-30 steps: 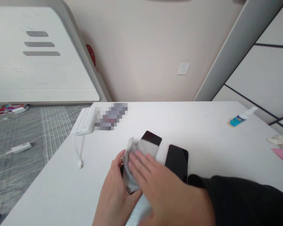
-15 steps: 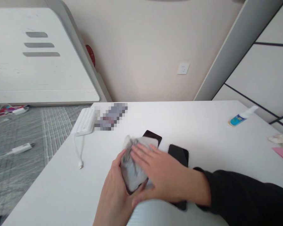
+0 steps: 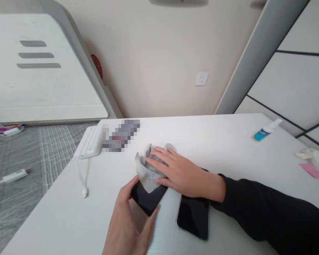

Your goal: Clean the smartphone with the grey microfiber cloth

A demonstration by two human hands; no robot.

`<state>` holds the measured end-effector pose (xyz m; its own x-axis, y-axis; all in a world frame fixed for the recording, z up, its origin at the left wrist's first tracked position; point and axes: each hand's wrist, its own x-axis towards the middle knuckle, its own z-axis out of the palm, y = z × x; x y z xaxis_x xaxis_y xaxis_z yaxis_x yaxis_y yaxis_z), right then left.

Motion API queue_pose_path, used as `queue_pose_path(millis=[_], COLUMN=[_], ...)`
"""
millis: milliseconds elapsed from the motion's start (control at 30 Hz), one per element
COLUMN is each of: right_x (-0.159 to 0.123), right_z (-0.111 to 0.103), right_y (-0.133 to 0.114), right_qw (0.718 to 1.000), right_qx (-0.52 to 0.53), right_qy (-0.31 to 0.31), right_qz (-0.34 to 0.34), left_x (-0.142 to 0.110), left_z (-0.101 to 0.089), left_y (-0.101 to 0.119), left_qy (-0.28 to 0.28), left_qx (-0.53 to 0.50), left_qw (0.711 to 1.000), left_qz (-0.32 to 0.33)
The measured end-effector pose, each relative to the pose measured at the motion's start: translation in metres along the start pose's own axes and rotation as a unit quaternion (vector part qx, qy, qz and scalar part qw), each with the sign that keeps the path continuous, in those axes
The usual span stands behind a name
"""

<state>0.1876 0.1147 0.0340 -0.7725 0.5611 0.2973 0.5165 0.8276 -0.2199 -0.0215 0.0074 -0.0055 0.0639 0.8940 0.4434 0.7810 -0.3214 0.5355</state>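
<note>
My left hand [image 3: 126, 216] grips a black smartphone [image 3: 149, 200] by its side edges, thumb on one side and fingers on the other. A light grey cloth [image 3: 145, 171] covers the far part of its screen, bunched up at the far end. Over the cloth lies my right hand [image 3: 178, 173], fingers stretched across it and pressing it to the phone. Under my right wrist, a second smartphone [image 3: 193, 216] with a dark screen rests on the white table [image 3: 69, 219], partly hidden by the arm.
A white power bank [image 3: 91, 141] with a short cable [image 3: 82, 177] sits at the table's left edge, beside a blurred-out flat item [image 3: 123, 136]. To the right stand a spray bottle [image 3: 266, 131], a pink slip [image 3: 312, 170] and a crumpled white tissue [image 3: 312, 156].
The cloth and my right hand have slid toward the phone's far end, baring the near part of its screen. The view has shifted slightly.
</note>
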Motion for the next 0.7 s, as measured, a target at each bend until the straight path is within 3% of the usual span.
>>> queue_pose_path(millis=[133,300,367,467,533,600,667,700], right_x=[0.006,0.004,0.004,0.005,0.006,0.006,0.003,0.001], right_z=[-0.016,-0.028,-0.029,-0.031,-0.031,-0.029,-0.025,-0.024], right_y=[0.014,0.008,0.008,0.016,0.029,0.046,0.066,0.075], right_qw=[0.999,0.988,0.973,0.936,0.916,0.911,0.91,0.911], right_qx=[0.039,0.138,0.202,0.266,0.273,0.259,0.236,0.22], right_qy=[-0.001,0.054,0.11,0.166,0.171,0.158,0.133,0.118], right_qz=[-0.028,-0.032,0.013,0.159,0.238,0.279,0.313,0.329], left_x=[0.0,0.001,0.002,0.004,0.004,0.001,-0.003,-0.005], left_z=[0.001,0.003,0.002,-0.003,-0.005,-0.003,0.006,0.011], left_y=[-0.001,-0.004,-0.004,0.002,0.009,0.019,0.03,0.034], left_qy=[0.048,0.106,0.11,0.12,0.1,0.034,-0.053,-0.061], left_qx=[-0.018,-0.115,-0.131,-0.069,0.0,0.073,0.135,0.155], left_qw=[0.997,0.987,0.985,0.99,0.994,0.99,0.958,0.929], left_qz=[0.052,-0.026,-0.025,-0.003,0.038,0.118,0.248,0.33])
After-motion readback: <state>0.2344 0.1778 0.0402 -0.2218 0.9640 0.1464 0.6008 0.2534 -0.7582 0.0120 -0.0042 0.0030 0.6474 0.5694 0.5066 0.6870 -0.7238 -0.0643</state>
